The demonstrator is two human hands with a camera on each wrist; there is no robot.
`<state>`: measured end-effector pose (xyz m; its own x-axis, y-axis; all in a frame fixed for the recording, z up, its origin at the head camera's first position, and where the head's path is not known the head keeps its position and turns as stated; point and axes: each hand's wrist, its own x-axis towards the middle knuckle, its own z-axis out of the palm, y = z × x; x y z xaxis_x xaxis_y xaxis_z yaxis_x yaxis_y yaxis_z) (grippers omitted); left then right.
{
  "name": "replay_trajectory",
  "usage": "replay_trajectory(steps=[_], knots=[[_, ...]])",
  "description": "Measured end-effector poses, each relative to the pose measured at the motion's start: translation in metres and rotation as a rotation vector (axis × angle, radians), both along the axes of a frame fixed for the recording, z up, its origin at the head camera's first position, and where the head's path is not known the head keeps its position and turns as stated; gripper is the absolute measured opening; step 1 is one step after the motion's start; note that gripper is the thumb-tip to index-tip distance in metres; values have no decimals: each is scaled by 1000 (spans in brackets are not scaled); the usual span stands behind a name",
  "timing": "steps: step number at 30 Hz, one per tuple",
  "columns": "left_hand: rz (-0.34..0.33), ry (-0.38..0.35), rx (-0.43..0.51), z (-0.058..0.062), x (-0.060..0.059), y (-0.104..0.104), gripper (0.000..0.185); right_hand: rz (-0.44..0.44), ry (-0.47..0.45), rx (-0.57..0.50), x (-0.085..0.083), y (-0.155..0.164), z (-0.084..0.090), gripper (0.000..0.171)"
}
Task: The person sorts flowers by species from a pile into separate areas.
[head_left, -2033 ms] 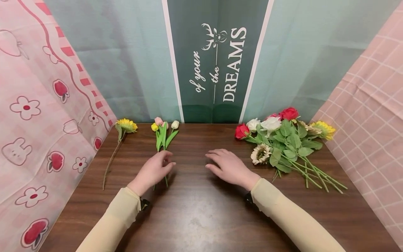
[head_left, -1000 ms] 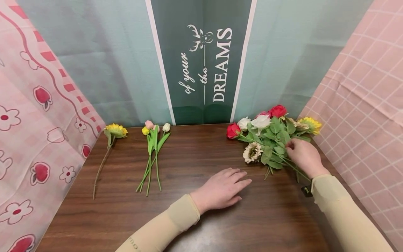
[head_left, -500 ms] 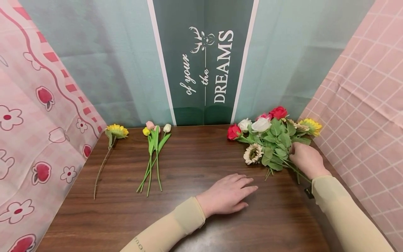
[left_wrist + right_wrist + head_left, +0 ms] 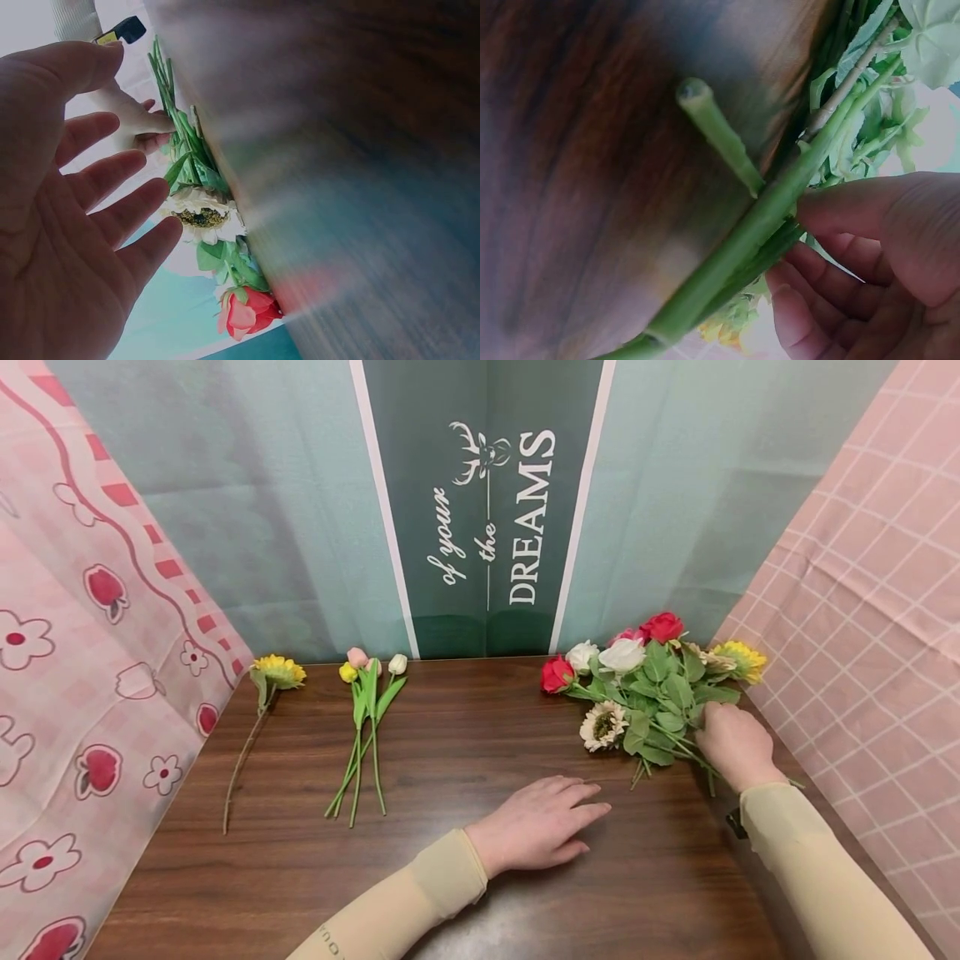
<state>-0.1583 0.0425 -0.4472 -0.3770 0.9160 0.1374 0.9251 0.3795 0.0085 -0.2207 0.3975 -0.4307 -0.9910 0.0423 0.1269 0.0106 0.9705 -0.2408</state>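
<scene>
At the right of the table lies a heap of artificial flowers: red roses [image 4: 557, 675], white roses [image 4: 622, 656], a cream sunflower [image 4: 603, 727] and a yellow sunflower [image 4: 741, 662] among green leaves. My right hand [image 4: 735, 743] is at the stems of this heap, fingers curled. In the right wrist view, thumb and fingers pinch green flower stems [image 4: 735, 244], one cut end sticking up. My left hand [image 4: 536, 827] hovers palm down near the table's middle, fingers spread and holding nothing. The left wrist view shows its fingers in front of the cream sunflower and a red rose [image 4: 247, 313].
Several tulips [image 4: 367, 693] in yellow, pink and white lie on the brown wooden table [image 4: 450, 718] left of centre. Farther left is a single yellow sunflower [image 4: 279, 672] with a long stem. Fabric curtains [image 4: 300, 527] stand along the back and both sides.
My left hand has left the tulips and crossed to the middle. My right hand has gone from the middle to the flower heap, then shifted slightly down along the stems. The tulips stayed on the table.
</scene>
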Motion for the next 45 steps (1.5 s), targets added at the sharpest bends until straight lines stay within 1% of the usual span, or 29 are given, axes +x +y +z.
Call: replay_trajectory(steps=[2, 5, 8, 12, 18, 21, 24, 28, 31, 36, 38, 41, 42, 45], knots=[[3, -3, 0, 0, 0, 0, 61, 0, -17, 1, 0, 1, 0, 9], [1, -1, 0, 0, 0, 0, 62, -4, -8, -7, 1, 1, 0, 6], [-2, 2, -3, 1, 0, 0, 62, 2, 10, -4, 1, 2, -2, 10], [4, -3, -8, 0, 0, 1, 62, 42, 13, 3, 0, 4, -5, 17], [4, -13, -7, -1, 1, 1, 61, 54, -27, -41, -1, 9, -7, 27], [6, -17, -3, -1, 2, 1, 61, 68, -39, -54, -2, 11, -6, 31], [10, -19, -3, -1, 2, 1, 61, 76, -50, -60, -3, 11, -4, 33], [12, -20, -7, -1, 2, 1, 61, 71, -37, -60, -2, 9, -2, 33], [12, -22, -7, -1, 2, 1, 60, 60, -32, -57, -1, 8, 0, 32], [12, -26, -5, -2, 2, 1, 60, 38, -77, -63, -1, 7, 4, 28], [11, -26, -4, -2, 2, 1, 60, 30, -91, -64, -1, 8, 4, 22], [9, -24, -2, -3, 2, 2, 60, 22, -105, -63, -1, 8, 3, 6], [8, -22, -2, -3, 2, 2, 60, 19, -108, -64, -1, 7, 3, 5], [5, -14, -2, -3, 2, 2, 60, 5, -121, -59, 0, 7, 5, 9]])
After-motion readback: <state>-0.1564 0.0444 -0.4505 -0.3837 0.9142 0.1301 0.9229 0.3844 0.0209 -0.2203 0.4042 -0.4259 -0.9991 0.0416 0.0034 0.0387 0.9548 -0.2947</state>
